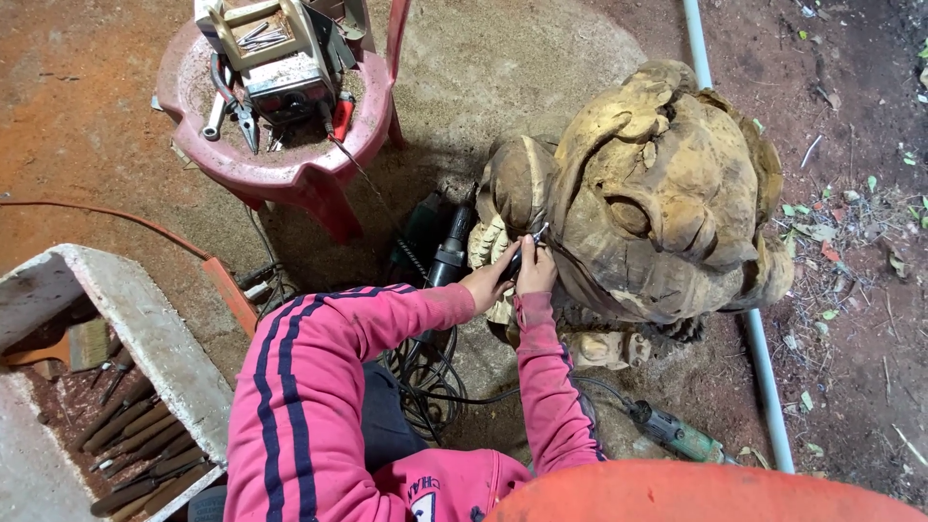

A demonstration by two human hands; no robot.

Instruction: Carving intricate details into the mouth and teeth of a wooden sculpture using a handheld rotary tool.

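A large pale wooden sculpture (657, 193) with carved curls stands on the dirt. Both my hands meet at its left side. My left hand (488, 282) and my right hand (536, 271) together grip a small dark carving handpiece (519, 255). Its metal tip touches the wood near a carved fold. Pink sleeves with dark stripes cover both arms.
A black power tool (450, 253) and coiled cables (425, 372) lie by my left arm. A green grinder (677, 433) lies at the lower right. A pink plastic chair (280, 169) holds tools. A white box (145, 329) holds several chisels. A grey pipe (764, 367) runs along the right.
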